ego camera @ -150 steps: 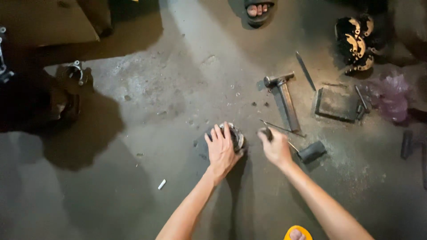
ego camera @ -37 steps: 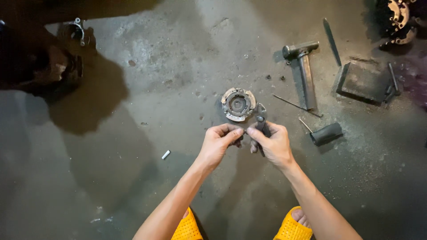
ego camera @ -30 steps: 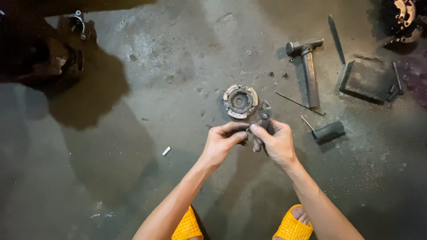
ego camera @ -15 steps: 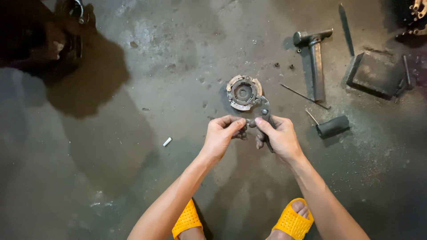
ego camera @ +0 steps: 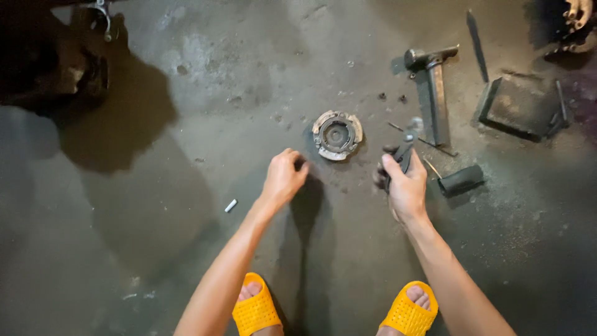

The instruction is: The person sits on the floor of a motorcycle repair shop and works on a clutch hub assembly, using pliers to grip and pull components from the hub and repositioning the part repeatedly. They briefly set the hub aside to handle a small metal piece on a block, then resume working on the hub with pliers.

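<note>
Stained concrete floor [ego camera: 186,261]: round metal hub [ego camera: 336,134] lies flat, central. Left hand [ego camera: 283,179], just beside hub, loosely curled, contents indiscernible; right hand [ego camera: 405,186] clenches a dark tool [ego camera: 405,149], tip upward for reach.

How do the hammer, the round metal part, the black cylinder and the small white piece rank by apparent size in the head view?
1. hammer
2. round metal part
3. black cylinder, close to the round part, so unsure
4. small white piece

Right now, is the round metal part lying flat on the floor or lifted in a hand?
Lying flat. The round metal part rests on the concrete floor, apart from both hands; the left hand is closed beside it.
</note>
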